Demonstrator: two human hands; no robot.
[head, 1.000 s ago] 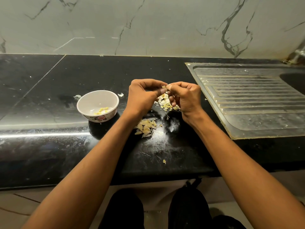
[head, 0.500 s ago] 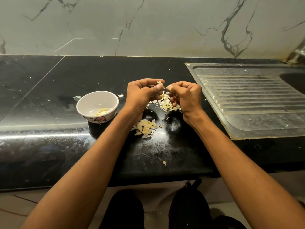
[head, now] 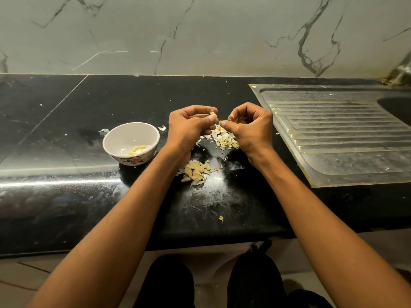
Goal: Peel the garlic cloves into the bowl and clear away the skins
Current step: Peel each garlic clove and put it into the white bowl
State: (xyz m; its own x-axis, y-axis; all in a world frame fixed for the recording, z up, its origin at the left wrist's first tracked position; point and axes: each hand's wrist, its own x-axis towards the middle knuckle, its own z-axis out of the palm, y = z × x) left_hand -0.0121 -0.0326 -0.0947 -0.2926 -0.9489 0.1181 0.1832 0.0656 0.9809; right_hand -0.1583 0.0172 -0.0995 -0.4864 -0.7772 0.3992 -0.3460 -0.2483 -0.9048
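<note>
Fingers [head: 212, 118] curled, pinching garlic clove [head: 212, 112]

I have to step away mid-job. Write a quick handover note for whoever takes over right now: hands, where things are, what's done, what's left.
Left hand pinches a small garlic clove at its fingertips. Right hand has its fingers curled just beside it; whether it holds a scrap of skin cannot be told.
Bowl, left of the hands, holds a few peeled cloves.
Unpeeled cloves lie in a pile near the left wrist; the skins lie heaped under the hands.
Left: finish this clove, peel the pile, clear the skins off the counter.
</note>
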